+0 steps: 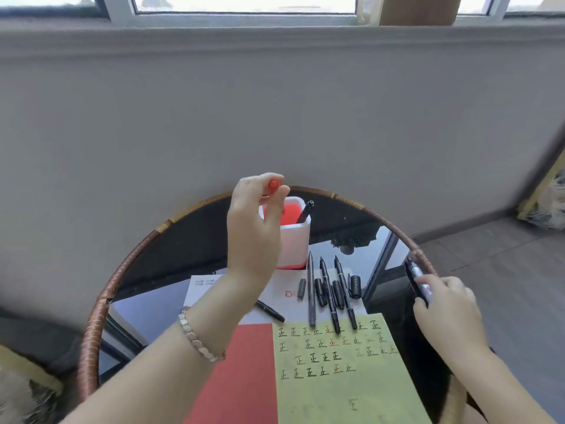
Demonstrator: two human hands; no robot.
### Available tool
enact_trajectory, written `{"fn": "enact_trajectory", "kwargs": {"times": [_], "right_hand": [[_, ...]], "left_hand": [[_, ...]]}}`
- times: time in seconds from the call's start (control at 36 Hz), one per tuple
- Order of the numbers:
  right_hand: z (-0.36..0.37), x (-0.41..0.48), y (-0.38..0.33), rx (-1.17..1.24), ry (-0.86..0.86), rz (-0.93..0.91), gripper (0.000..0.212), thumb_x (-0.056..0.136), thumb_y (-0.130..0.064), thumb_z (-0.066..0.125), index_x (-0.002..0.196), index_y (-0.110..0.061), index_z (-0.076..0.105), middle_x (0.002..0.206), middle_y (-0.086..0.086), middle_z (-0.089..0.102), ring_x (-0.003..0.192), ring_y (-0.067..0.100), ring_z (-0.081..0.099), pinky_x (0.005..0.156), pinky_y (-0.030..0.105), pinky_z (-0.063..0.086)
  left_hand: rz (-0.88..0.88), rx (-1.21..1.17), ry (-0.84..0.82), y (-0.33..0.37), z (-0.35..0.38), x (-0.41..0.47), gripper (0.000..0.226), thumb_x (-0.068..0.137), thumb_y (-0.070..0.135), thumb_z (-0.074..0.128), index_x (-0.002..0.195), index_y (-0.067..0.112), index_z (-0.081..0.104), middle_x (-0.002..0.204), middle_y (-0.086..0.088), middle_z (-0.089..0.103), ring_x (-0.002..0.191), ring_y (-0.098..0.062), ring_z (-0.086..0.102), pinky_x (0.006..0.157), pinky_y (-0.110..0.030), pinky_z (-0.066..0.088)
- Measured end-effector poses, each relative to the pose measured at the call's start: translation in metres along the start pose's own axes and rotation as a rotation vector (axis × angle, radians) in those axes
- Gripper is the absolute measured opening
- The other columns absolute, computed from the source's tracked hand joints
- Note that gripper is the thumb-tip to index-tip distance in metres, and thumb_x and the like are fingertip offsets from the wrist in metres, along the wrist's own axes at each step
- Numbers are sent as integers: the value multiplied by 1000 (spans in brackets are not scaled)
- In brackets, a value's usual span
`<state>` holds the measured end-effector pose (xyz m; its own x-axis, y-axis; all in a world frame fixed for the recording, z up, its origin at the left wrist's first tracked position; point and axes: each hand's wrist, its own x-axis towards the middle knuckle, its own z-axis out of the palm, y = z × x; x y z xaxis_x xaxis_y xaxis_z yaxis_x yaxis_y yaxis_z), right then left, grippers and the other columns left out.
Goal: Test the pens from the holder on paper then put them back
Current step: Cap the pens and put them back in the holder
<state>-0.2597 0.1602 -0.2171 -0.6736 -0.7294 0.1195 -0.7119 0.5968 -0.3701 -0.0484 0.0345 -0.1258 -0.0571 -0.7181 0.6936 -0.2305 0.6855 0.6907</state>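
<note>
A white pen holder with a red inside stands at the back of the round table, one black pen leaning in it. My left hand is raised over the holder and pinches a red pen by its top. My right hand grips a black and silver pen at the table's right rim. Three uncapped black pens and several loose caps lie on white paper. The yellow-green sheet bears rows of written marks.
The round glass table has a woven rattan rim. A red sheet lies left of the yellow-green one. Another black pen lies beside my left wrist. A grey wall stands right behind the table; wooden floor lies to the right.
</note>
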Motion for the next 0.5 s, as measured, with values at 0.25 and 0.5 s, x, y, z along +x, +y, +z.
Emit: {"fn": "enact_trajectory", "kwargs": {"times": [0.25, 0.5], "right_hand": [[-3, -3, -1, 164, -30, 20, 34, 88, -6, 46, 120, -15, 52, 105, 14, 53, 89, 27, 50, 72, 38, 47], [-26, -29, 4, 576, -161, 17, 24, 88, -8, 44, 100, -29, 49, 98, -2, 57, 74, 10, 54, 54, 23, 36]], "left_hand": [[3, 413, -149, -15, 19, -2, 37, 87, 16, 59, 124, 14, 51, 119, -8, 50, 111, -22, 45, 96, -36, 38], [276, 571, -778, 6, 64, -67, 39, 80, 26, 67, 117, 18, 59, 120, 7, 60, 119, -17, 45, 93, -30, 32]]}}
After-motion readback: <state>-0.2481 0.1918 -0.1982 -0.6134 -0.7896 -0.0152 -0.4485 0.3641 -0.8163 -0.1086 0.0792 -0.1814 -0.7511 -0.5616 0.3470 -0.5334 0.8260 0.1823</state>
